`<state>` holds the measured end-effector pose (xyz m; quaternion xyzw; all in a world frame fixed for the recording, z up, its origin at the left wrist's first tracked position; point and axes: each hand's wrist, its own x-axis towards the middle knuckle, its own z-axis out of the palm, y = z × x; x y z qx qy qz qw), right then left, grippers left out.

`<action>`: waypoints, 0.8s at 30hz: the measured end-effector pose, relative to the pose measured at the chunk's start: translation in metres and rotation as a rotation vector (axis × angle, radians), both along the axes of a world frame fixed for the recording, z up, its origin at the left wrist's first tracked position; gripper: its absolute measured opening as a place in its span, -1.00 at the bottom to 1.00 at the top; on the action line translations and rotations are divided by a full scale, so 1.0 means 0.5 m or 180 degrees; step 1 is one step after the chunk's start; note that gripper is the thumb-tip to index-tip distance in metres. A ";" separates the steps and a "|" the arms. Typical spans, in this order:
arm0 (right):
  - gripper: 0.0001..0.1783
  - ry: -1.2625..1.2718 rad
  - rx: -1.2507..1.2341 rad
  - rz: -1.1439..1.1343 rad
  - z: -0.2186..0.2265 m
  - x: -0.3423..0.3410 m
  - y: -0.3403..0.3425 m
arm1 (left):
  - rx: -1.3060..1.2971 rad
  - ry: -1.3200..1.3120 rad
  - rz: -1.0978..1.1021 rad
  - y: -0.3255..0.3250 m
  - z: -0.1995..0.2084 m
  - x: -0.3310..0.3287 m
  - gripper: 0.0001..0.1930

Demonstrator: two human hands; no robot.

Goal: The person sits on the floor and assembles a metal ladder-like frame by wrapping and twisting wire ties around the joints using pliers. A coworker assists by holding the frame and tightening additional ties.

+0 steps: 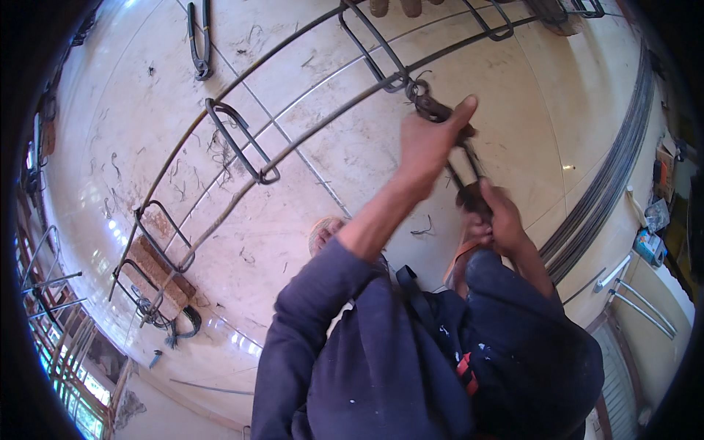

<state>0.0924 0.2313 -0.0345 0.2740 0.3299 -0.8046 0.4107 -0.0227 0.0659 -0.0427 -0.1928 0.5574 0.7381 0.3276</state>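
Observation:
My left hand (pixel 429 150) is closed round the upper part of a dark pair of pincers (pixel 434 110), its thumb pointing up and right. Lower down, my right hand (pixel 500 216) grips the handle ends of the same tool, slightly blurred. The pincer jaws, partly hidden, meet a curl of tie wire (pixel 416 86) where a rectangular stirrup (pixel 374 51) crosses the near steel bar (pixel 334 117). More stirrups, such as one further left (pixel 238 136), join this bar to the far bar (pixel 275 51).
Another pair of pincers (pixel 199 44) lies at the upper left. Bricks (pixel 158 275) sit under the frame's left end, beside bundled wire (pixel 187 326). Another person's fingers (pixel 396 6) show at the top edge. Long rods (pixel 609 183) lie along the right. Wire scraps dot the tiles.

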 end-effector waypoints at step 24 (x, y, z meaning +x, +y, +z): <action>-0.44 0.0279 -0.0775 -0.0314 -0.051 0.048 -0.051 | 0.0181 0.0130 -0.0049 -0.046 -0.026 0.033 -0.50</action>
